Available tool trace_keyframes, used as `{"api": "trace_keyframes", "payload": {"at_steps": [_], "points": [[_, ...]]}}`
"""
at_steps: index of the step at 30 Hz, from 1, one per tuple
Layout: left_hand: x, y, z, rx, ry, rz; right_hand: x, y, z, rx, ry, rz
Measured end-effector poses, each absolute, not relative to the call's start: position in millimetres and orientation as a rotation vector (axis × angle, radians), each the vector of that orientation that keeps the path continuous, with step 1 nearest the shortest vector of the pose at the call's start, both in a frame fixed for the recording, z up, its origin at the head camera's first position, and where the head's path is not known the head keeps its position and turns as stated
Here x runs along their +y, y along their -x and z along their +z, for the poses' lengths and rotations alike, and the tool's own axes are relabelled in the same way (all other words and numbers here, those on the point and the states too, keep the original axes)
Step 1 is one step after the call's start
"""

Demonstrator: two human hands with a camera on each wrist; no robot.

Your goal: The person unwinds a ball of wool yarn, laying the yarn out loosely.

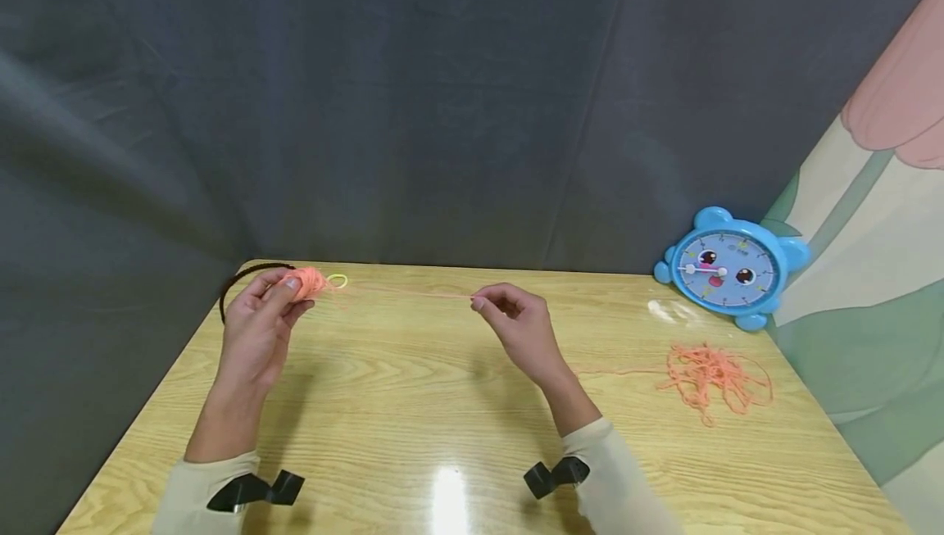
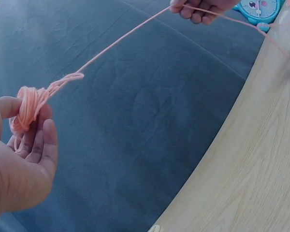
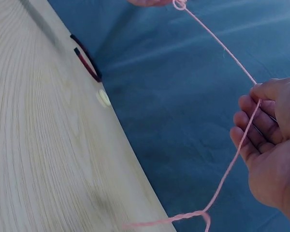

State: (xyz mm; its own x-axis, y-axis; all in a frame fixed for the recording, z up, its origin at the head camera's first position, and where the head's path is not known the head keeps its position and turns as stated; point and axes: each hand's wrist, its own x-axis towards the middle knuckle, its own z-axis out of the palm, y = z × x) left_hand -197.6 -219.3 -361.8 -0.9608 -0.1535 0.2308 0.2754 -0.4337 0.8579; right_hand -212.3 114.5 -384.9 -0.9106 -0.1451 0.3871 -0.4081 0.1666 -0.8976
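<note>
I had the blue animal-shaped clock (image 1: 726, 269) as my marker, at the far right of the wood-grain tabletop (image 1: 413, 371). Well to the left of the clock, the left hand (image 1: 256, 330) held a wound bundle of coral yarn (image 2: 29, 108), its fingers and thumb pinching the coils; a short looped end stuck out on the side towards the clock. From there I could follow a single taut strand (image 2: 123, 39) towards the clock to the right hand (image 1: 519, 326), left of the clock and nearer the person, where thumb and forefinger pinched the yarn while the other fingers curled loosely. Beyond that hand the yarn ran on, slack, to a loose coral pile (image 1: 711, 375) lying in front of the clock, on the person's side. Far left of the clock, I made out a dark curved band (image 1: 254, 269) behind the left hand and a pale yellow ring (image 3: 105, 98) near the bundle. Behind the clock hung a dark cloth (image 1: 442, 109), and to its right a patterned fabric (image 1: 885, 314) in pink, cream and green
</note>
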Motion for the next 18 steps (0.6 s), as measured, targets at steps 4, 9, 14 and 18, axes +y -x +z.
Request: {"api": "trace_keyframes", "payload": {"at_steps": [4, 9, 14, 18], "points": [[-219, 198, -361, -1.468, 0.175, -2.473, 130, 210, -385, -2.229, -0.518, 1.814], [-220, 198, -361, -1.465, 0.180, -2.481, 150, 207, -383, -2.244, -0.449, 1.801], [-221, 197, -362, -1.457, 0.170, -2.485, 170, 204, -378, -2.240, -0.393, 1.768], [-221, 197, -361, -1.444, 0.160, -2.492, 186, 204, -375, -2.227, -0.362, 1.738]]}}
